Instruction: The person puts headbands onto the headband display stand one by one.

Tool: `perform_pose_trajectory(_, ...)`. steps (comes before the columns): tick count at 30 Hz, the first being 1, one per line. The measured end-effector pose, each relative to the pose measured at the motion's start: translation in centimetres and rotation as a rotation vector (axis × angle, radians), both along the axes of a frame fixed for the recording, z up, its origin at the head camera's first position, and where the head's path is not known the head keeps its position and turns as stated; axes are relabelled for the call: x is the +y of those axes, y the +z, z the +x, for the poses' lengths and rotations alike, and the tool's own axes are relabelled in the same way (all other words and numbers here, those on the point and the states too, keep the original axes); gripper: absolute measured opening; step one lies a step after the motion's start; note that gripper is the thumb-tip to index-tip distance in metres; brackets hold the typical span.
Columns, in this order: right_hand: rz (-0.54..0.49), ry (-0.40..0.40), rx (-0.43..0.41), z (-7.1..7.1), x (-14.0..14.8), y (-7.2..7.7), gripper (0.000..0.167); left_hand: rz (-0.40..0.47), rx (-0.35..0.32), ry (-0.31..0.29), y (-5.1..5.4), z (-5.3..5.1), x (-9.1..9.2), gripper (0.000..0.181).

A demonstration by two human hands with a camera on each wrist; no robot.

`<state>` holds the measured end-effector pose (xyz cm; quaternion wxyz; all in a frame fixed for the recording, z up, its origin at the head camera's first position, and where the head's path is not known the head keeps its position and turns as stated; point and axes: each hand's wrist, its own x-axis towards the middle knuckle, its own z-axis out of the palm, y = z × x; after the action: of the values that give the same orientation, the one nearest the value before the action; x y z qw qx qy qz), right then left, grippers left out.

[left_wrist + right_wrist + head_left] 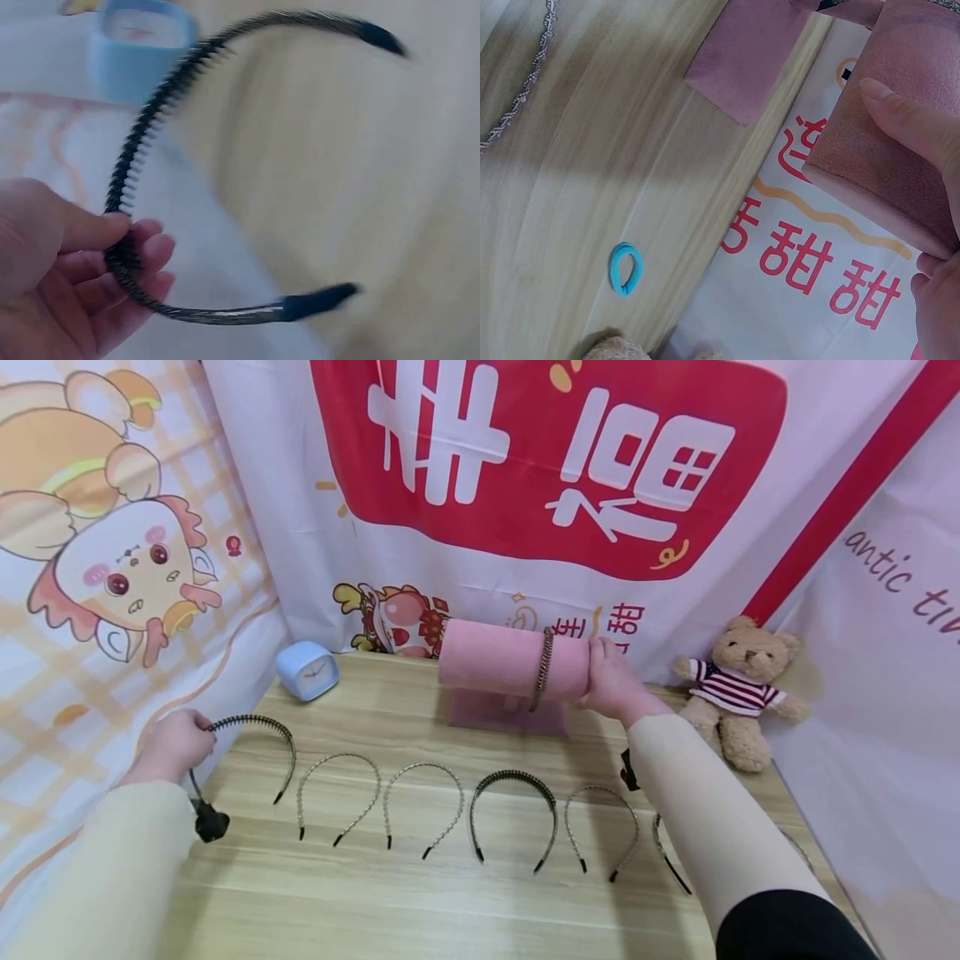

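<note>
At the left of the head view, my left hand pinches a dark toothed headband between thumb and fingers. In the left wrist view, the same headband curves away from the thumb, its two black tips pointing right. At the back of the table, my right hand grips the right end of a pink padded cylinder stand. A brownish headband is looped over that cylinder near the hand. In the right wrist view, the thumb presses the pink cylinder; some fingers are hidden behind it.
Several headbands lie in a row across the wooden table, among them a thick dark one. A blue clock stands at the back left. A teddy bear sits at the right. A turquoise hair tie lies near the back edge.
</note>
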<state>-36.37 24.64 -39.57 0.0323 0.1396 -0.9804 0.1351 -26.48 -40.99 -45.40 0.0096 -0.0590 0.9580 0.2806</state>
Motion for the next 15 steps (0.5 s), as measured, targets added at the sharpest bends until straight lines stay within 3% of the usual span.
perform_pose_trajectory(6,0.003,0.007,0.002,0.1,-0.1,0.0,0.126,0.314,-0.08,-0.027,4.3,-1.9,0.6,0.041)
perform_pose_trajectory(11,0.004,0.014,0.018,0.1,0.0,0.0,0.125,0.412,-0.062,-0.044,7.5,-2.7,2.3,0.049)
perform_pose_trajectory(15,0.005,0.011,0.02,0.0,0.0,-0.1,0.125,0.488,-0.055,-0.075,8.8,-3.5,4.0,0.051)
